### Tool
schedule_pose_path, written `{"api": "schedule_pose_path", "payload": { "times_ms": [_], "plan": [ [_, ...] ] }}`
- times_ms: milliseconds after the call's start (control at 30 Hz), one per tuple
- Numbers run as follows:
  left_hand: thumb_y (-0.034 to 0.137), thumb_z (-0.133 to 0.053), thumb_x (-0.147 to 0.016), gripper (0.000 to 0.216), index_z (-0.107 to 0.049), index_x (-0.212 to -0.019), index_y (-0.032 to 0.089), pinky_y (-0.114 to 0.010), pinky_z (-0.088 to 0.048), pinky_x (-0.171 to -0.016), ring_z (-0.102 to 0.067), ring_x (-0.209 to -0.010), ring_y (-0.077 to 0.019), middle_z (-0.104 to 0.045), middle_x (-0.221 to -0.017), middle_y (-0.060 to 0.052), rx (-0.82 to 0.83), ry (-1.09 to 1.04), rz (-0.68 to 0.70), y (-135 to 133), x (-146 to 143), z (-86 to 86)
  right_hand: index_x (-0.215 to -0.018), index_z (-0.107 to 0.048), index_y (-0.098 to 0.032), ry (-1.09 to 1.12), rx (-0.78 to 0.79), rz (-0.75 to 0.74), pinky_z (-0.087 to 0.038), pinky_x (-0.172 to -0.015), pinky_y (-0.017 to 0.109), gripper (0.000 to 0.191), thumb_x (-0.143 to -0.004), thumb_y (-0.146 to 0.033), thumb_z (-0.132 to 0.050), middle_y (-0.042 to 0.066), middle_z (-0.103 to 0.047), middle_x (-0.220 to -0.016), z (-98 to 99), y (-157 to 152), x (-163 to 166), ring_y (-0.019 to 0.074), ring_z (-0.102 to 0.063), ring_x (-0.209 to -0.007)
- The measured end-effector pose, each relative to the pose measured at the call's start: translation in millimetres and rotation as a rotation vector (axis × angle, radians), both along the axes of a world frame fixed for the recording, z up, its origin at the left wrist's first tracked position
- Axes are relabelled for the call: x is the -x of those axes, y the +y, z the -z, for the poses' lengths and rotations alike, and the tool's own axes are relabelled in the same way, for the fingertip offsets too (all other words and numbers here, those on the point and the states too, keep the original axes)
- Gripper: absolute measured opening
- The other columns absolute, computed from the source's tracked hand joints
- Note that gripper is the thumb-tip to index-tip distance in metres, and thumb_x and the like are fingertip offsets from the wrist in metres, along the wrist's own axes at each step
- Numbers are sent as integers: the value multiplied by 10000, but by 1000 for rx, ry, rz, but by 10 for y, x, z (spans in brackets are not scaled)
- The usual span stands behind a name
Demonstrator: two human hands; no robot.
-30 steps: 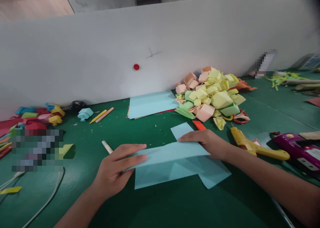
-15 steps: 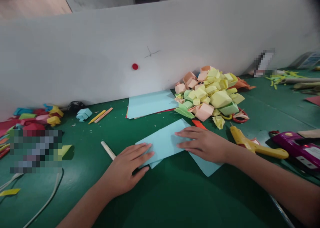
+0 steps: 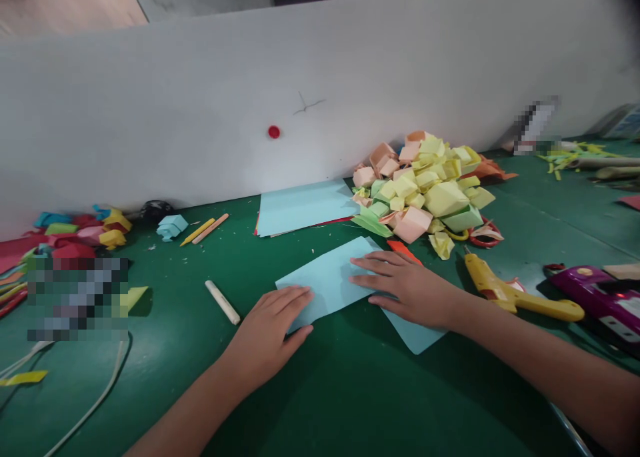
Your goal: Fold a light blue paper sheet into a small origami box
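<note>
On the near side of the green tabletop (image 3: 320,403), a white cable (image 3: 113,383) curves at the left, beside a yellow paper strip (image 3: 27,378). Further in, the left hand (image 3: 270,327) lies palm down, its fingertips on the near left part of a light blue sheet (image 3: 325,277). The right hand (image 3: 413,290) rests on that sheet's right end, fingers slightly spread. Neither grip is clamped: on both hands the fingers are apart from the thumb, simply laid over the paper. The sheet lies flat in front of the person, slanting up to the right, and a second blue piece (image 3: 415,333) shows from under the right hand.

A white stick (image 3: 223,302) lies near the left hand. On the right are a purple device (image 3: 583,280) and a yellow glue gun (image 3: 517,297); an orange-red item (image 3: 404,251) sits just beyond the right hand. Farther off come two slim sticks (image 3: 204,231), a heap of folded paper pieces (image 3: 425,187) and a stack of blue sheets (image 3: 305,208), up against a white panel (image 3: 200,103) bearing a red disc (image 3: 274,132).
</note>
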State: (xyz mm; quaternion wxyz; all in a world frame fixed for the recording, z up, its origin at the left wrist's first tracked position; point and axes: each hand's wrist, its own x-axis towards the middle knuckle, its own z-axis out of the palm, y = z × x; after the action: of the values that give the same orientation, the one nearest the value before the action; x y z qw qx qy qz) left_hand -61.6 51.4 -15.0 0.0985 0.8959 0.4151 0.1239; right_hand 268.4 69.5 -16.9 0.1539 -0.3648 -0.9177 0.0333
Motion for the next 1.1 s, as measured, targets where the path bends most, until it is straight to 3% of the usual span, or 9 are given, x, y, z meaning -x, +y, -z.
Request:
{"api": "schedule_pose_path", "payload": {
  "times_ms": [200,367,500,633,700,867,967,1100],
  "plan": [
    [293,-530,-1007,343,-662,-1316,224,-464,-524,-1049,-670,-1185,-297,-689,-1330,-94,-163,13,94,41,82,-3,-1428,-563,-274,-32,-119,-11,-368,-1121,570,409,-1023,-279,-507,53,-507,-1555,-52,-62,63,326,-449,-1398],
    [201,-431,-1041,309,-680,-1224,195,-379,-591,-911,-734,-1008,-242,-757,-1153,-85,-411,73,176,34,87,-53,-1427,-547,-294,-23,-158,45,-366,-1069,547,428,-1001,-255,-539,36,-559,-1511,-20,-41,68,315,-511,-1327],
    [117,-422,-1028,287,-657,-1189,152,-297,-606,-824,-751,-923,-199,-779,-1038,-82,-581,-10,177,-18,51,-144,-1414,-545,-297,52,-222,57,-354,-1040,513,415,-1002,-250,-546,31,-630,-1433,-23,-42,75,286,-556,-1266],
    [106,-487,-990,235,-657,-1130,187,-259,-599,-842,-760,-912,-177,-787,-1003,-61,-599,-167,168,-98,29,-246,-1371,-567,-276,144,-267,71,-357,-1005,476,359,-1013,-246,-555,55,-714,-1283,-60,-49,79,257,-618,-1163],
    [146,-514,-984,199,-675,-1083,208,-213,-596,-783,-767,-863,-158,-794,-977,-37,-545,-247,84,-150,21,-303,-1363,-572,-269,180,-248,66,-381,-970,458,349,-1014,-258,-566,67,-737,-1206,-70,-39,71,247,-645,-1105],
    [320,-598,-943,192,-772,-1004,265,-147,-477,-450,-684,-527,-109,-780,-778,47,-301,-346,-284,-257,34,-409,-1315,-615,-255,289,-135,31,-458,-916,424,298,-1025,-272,-550,71,-757,-1063,-86,-2,24,227,-681,-986],
    [419,-645,-900,216,-808,-927,279,-155,-441,-432,-639,-486,-117,-730,-641,58,-238,-416,-431,-272,69,-418,-1269,-651,-260,392,-61,14,-505,-899,405,269,-1024,-314,-551,68,-761,-1059,-120,-23,-10,223,-688,-961],
    [478,-653,-856,282,-807,-882,243,-181,-489,-517,-665,-575,-156,-732,-662,29,-100,-548,-593,-240,106,-419,-1306,-638,-294,520,177,128,-555,-901,374,382,-944,-411,-660,74,-718,-1242,-179,-96,-42,257,-675,-1116]
  ]
}}
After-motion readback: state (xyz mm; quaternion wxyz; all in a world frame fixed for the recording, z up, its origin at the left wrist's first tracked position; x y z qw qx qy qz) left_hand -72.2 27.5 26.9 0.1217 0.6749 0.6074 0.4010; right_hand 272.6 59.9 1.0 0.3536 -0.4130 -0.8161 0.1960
